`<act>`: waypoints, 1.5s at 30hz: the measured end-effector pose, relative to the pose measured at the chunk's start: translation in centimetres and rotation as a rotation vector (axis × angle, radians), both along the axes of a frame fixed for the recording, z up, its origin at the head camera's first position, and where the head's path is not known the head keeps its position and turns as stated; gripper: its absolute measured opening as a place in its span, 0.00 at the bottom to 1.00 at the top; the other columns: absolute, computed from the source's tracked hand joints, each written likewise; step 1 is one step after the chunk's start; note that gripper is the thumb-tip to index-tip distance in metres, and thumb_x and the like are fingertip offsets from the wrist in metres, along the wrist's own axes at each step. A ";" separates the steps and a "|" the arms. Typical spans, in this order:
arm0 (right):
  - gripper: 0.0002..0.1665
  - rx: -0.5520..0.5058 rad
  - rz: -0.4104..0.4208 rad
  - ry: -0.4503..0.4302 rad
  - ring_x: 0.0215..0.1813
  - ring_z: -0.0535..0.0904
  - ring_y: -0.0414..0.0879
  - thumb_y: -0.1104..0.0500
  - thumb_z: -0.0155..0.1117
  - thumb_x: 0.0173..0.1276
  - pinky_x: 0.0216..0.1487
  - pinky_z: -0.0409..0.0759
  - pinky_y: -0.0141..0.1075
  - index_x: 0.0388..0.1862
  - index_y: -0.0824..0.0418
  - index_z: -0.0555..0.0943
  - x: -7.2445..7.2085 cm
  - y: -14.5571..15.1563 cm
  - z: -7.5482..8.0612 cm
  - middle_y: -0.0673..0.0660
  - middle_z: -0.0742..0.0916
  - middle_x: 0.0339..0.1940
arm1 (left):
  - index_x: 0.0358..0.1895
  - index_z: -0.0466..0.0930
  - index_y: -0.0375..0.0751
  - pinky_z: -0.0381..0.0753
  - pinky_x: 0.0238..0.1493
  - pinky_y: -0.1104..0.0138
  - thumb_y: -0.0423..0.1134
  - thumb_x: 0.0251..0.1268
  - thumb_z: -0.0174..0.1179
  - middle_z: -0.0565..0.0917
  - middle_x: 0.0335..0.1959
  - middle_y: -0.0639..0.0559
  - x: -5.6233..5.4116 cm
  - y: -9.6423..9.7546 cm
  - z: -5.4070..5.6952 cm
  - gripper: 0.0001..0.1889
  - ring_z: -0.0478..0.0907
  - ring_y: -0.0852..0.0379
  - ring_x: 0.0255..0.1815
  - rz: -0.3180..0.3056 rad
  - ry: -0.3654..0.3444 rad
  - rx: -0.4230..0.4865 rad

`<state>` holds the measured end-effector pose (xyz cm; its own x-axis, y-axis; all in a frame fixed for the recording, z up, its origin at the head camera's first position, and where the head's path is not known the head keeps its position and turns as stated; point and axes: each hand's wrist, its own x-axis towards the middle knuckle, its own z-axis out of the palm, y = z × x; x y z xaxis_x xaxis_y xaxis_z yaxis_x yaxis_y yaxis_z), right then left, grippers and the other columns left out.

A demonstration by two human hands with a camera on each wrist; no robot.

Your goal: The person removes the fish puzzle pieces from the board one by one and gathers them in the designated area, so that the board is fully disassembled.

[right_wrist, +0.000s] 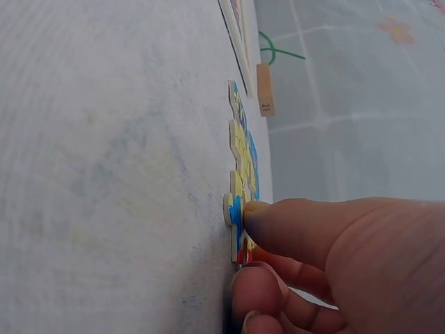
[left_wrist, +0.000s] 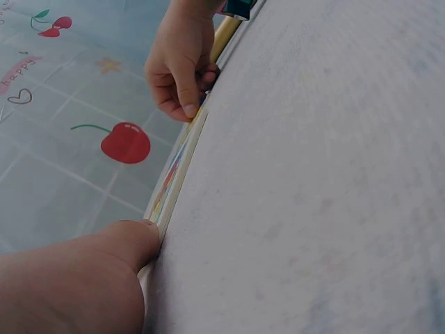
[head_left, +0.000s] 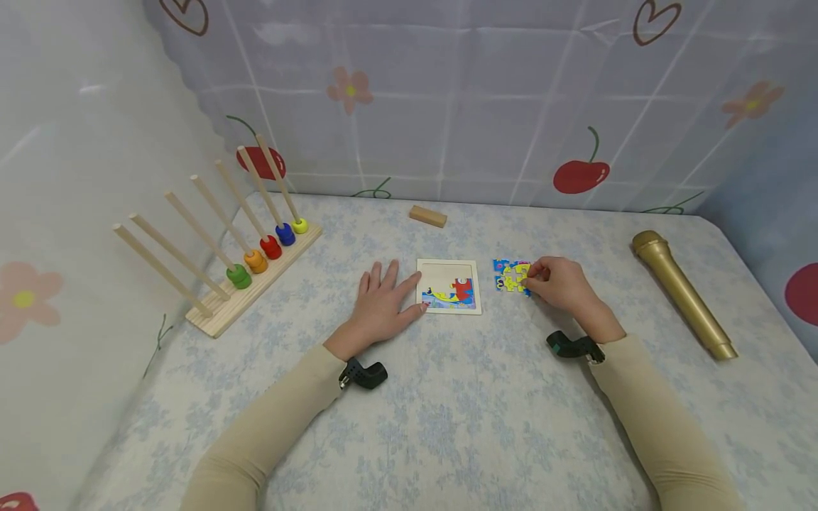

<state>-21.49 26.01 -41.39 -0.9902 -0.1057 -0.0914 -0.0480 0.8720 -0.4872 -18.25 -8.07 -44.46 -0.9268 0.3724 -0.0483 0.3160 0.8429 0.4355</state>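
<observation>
A square wooden puzzle tray lies at mid-table, with a few colourful pieces fitted along its lower part. My left hand is spread flat beside it, thumb and index fingertip at its left edge. In the left wrist view the thumb presses on the tray's rim. To the right of the tray lies a cluster of loose jigsaw pieces, blue and yellow. My right hand is at the cluster's right side, pinching a puzzle piece between thumb and curled fingers.
At the left stands a wooden peg rack with tall pegs and coloured beads. A small wooden block lies behind the tray. On the right side lies a gold microphone. A patterned curtain hangs behind the table.
</observation>
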 end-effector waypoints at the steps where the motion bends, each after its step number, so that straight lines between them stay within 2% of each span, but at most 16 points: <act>1: 0.13 0.002 0.003 0.005 0.30 0.73 0.49 0.58 0.67 0.70 0.31 0.69 0.36 0.42 0.68 0.81 0.0 0.0 0.0 0.59 0.81 0.29 | 0.80 0.61 0.54 0.39 0.80 0.36 0.61 0.75 0.52 0.48 0.84 0.35 0.0 0.0 0.0 0.35 0.35 0.29 0.85 0.000 0.000 -0.001; 10: 0.15 -0.007 0.002 0.013 0.31 0.72 0.49 0.55 0.67 0.70 0.31 0.68 0.37 0.43 0.68 0.82 0.0 0.1 0.1 0.57 0.80 0.28 | 0.80 0.62 0.53 0.39 0.80 0.36 0.61 0.75 0.52 0.48 0.84 0.34 0.1 0.0 0.1 0.35 0.35 0.28 0.84 -0.007 0.003 0.010; 21: 0.17 -0.032 0.007 -0.013 0.25 0.74 0.47 0.53 0.66 0.70 0.29 0.70 0.37 0.44 0.68 0.81 0.2 0.4 0.2 0.57 0.81 0.25 | 0.81 0.61 0.54 0.38 0.80 0.36 0.62 0.74 0.51 0.47 0.84 0.35 0.0 0.0 0.1 0.36 0.34 0.29 0.85 -0.007 -0.008 0.004; 26: 0.17 -0.039 -0.003 -0.030 0.26 0.75 0.46 0.53 0.66 0.71 0.29 0.71 0.36 0.46 0.68 0.81 0.1 0.4 0.5 0.57 0.81 0.26 | 0.80 0.61 0.54 0.38 0.80 0.36 0.61 0.75 0.52 0.47 0.84 0.34 0.1 0.0 0.1 0.35 0.35 0.28 0.84 -0.006 -0.006 0.003; 30: 0.16 -0.044 0.000 -0.012 0.26 0.75 0.47 0.55 0.64 0.71 0.29 0.72 0.36 0.46 0.68 0.81 0.1 0.3 1.0 0.58 0.83 0.27 | 0.80 0.61 0.53 0.39 0.79 0.36 0.60 0.75 0.52 0.48 0.84 0.34 0.1 0.0 0.0 0.35 0.35 0.28 0.84 -0.004 0.002 0.006; 38: 0.16 -0.080 0.100 0.012 0.30 0.76 0.48 0.56 0.65 0.71 0.29 0.74 0.36 0.49 0.68 0.82 -0.3 -2.6 2.1 0.63 0.84 0.35 | 0.80 0.61 0.54 0.38 0.80 0.36 0.61 0.74 0.52 0.47 0.84 0.35 0.2 -0.1 -0.1 0.35 0.34 0.29 0.84 -0.004 0.001 0.011; 45: 0.19 -0.044 0.263 -0.011 0.35 0.79 0.50 0.60 0.67 0.70 0.35 0.79 0.37 0.57 0.67 0.81 -1.0 -6.7 3.0 0.64 0.86 0.44 | 0.80 0.61 0.54 0.38 0.80 0.36 0.61 0.74 0.52 0.47 0.84 0.34 0.0 0.0 -0.1 0.35 0.34 0.28 0.84 -0.008 0.003 0.009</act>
